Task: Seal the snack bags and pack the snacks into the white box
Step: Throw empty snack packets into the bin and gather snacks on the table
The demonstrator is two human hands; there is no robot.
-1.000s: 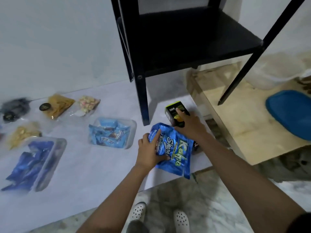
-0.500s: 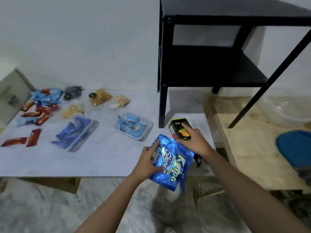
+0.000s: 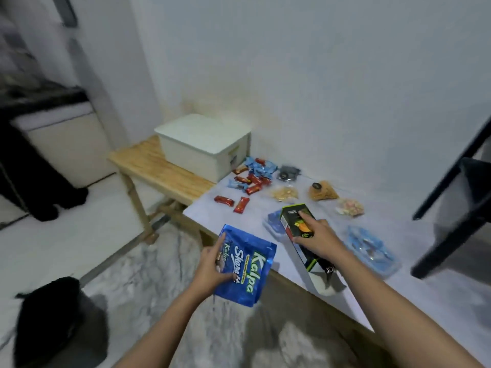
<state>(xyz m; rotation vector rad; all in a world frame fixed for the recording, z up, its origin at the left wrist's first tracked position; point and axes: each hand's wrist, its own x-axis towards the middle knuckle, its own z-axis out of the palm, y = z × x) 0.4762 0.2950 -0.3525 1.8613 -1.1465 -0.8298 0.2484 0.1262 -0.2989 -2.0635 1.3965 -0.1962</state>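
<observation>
My left hand [image 3: 212, 269] grips a blue Kelpa snack bag [image 3: 248, 269] in the air, just off the table's front edge. My right hand [image 3: 317, 241] holds a tall black carton [image 3: 293, 221] with an orange picture, index finger on its top. The white box [image 3: 204, 144], lid on, stands at the far left on a wooden bench [image 3: 148, 166]. Red and blue wrapped bars [image 3: 251, 179] lie scattered beside the box. Clear bags of nuts [image 3: 284, 193], brown snacks [image 3: 322, 192] and pale sweets [image 3: 349, 207] lie near the wall.
The table [image 3: 414, 293] has a white cover. Two clear tubs with blue packets [image 3: 369, 245] sit near my right hand. A black shelf frame [image 3: 457, 208] rises at the right. A black bin [image 3: 61, 322] stands on the marble floor, lower left.
My view has swung left, bringing the white box and bench into sight. Both hands have carried the blue bag and the black carton leftward along the table, the bag now off its edge.
</observation>
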